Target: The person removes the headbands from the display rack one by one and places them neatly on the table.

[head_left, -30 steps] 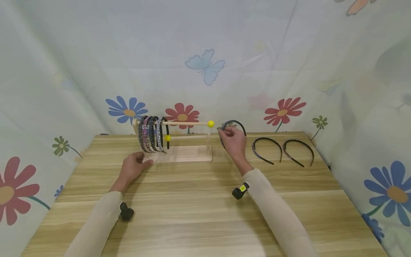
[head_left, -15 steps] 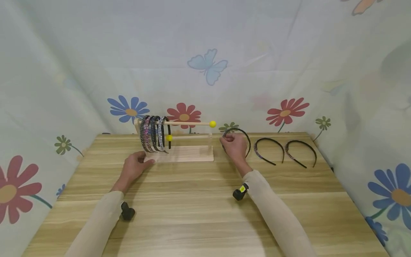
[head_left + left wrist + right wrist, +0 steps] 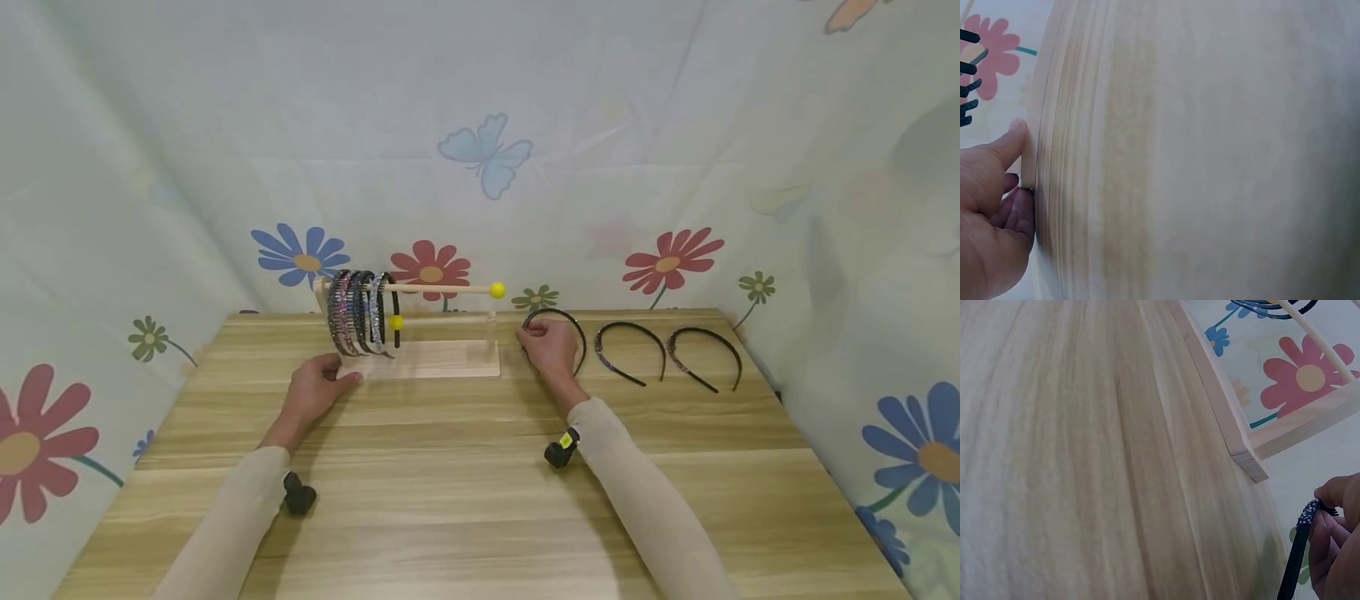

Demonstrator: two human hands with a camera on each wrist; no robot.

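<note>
My right hand (image 3: 551, 346) pinches a black toothed headband (image 3: 583, 343) between thumb and fingers, close to the table right of a wooden stand. In the right wrist view, white sparkly stones cover the part of the headband (image 3: 1305, 517) at my fingertips. My left hand (image 3: 311, 392) grips the left end of the stand's base (image 3: 442, 360), thumb along one side and fingers curled at the corner in the left wrist view. Several glittery headbands (image 3: 347, 321) hang at the left of the stand's upper rod (image 3: 442, 288).
Two more black headbands lie on the table to the right, one with bluish stones (image 3: 632, 325) and one with pinkish stones (image 3: 703, 330). Yellow balls (image 3: 497, 290) cap the rods. A flowered cloth (image 3: 360, 167) hangs behind the wooden table (image 3: 450, 483).
My right hand has lowered the headband toward the table and tipped it flatter, moving slightly away from the upper rod's end. The left hand keeps its grip on the stand.
</note>
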